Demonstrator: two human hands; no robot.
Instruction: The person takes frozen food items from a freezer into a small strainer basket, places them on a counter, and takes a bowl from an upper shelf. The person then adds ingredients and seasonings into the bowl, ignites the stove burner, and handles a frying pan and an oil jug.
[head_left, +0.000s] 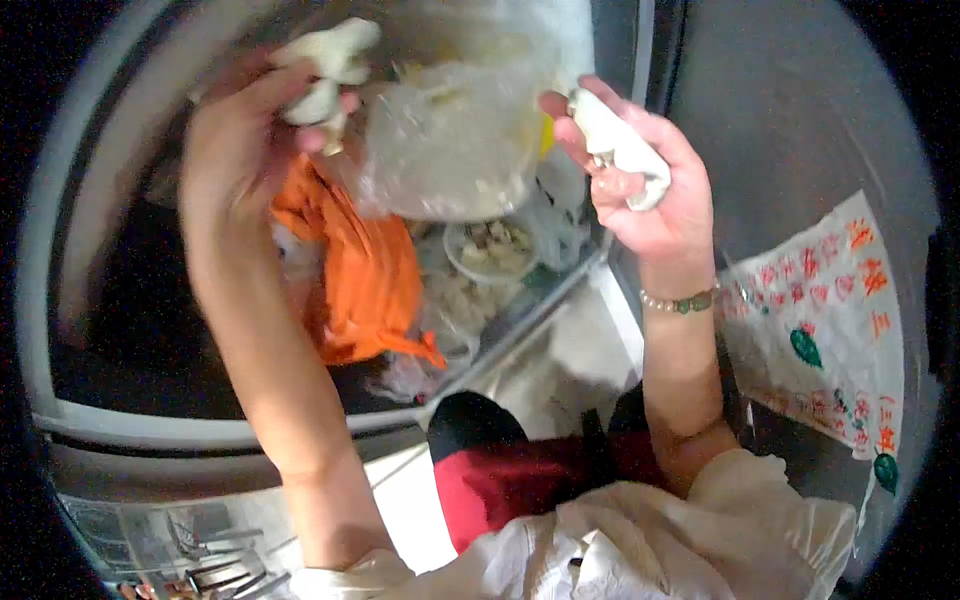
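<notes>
- By the left hand (265, 125), pale lumps (335, 55) are held; they are pinched between the thumb and the fingers, and their upper part is stuck out beyond the fingertips. The hand is somewhat blurred, so the place of every finger cannot be told.
- By the right hand (655, 185), a white piece (620, 145) is held. It is laid slantwise along the fingers, and the fingers are curled about it, with the palm turned partly to the camera.
- Both hands are kept well apart from each other, and both things are held up over or near the open compartment (150, 418), touching only the hands as far as can be seen.
- Between the two hands, a clear plastic bag (450, 150) is seen, crumpled and shiny. What is contained in it cannot be clearly told.
- Below the left hand, an orange bag (370, 275) is placed, partly covered by the left forearm.
- Below the clear bag, a round bowl with small pale and dark pieces (495, 250) is seen, and pale contents (460, 300) are seen near it under thin plastic.
- On the right wrist, a beaded bracelet (680, 300) is worn.
- At the right side, a paper sheet (825, 330) with red writing and green leaf shapes is shown on a dark surface.
</notes>
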